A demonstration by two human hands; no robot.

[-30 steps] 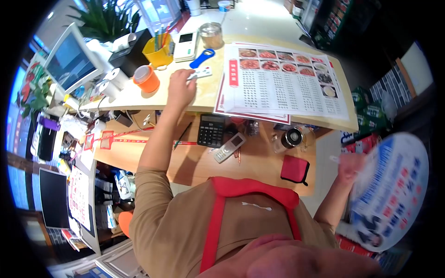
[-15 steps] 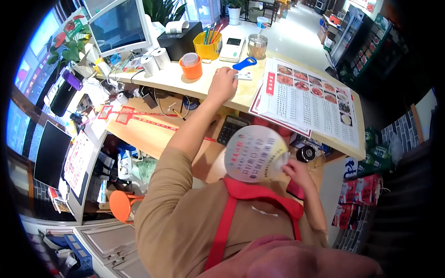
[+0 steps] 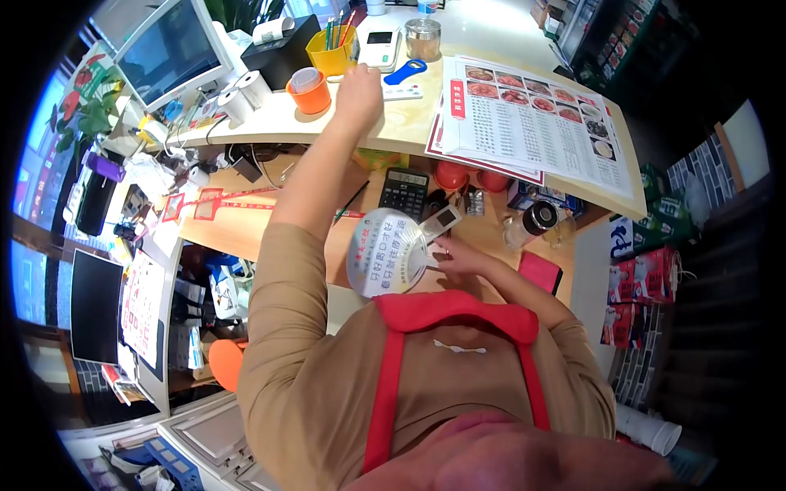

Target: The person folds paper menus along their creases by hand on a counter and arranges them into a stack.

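Note:
Over the raised counter (image 3: 286, 119), my left hand (image 3: 360, 100) has its fingers curled and pressed together; whatever they may hold is hidden. Just right of it lie a white card-like item (image 3: 404, 92) and a blue bottle opener (image 3: 406, 72). My right hand (image 3: 458, 257) is closed on the handle of a round white fan (image 3: 381, 252) with printed characters, held over the lower desk in front of my chest. Behind the fan lie a black calculator (image 3: 404, 193) and a pale handheld device (image 3: 442, 221).
Menu sheets (image 3: 524, 114) cover the counter's right part. An orange cup (image 3: 309, 93), yellow pen holder (image 3: 334, 56), white terminal (image 3: 379, 47) and glass jar (image 3: 423, 39) line the counter. On the lower desk are a lidded glass bottle (image 3: 536, 219) and red pouch (image 3: 539, 272).
The fan in my right hand has swung from the far right to in front of my chest, then slightly further left. My left hand stays over the counter. The camera view has shifted.

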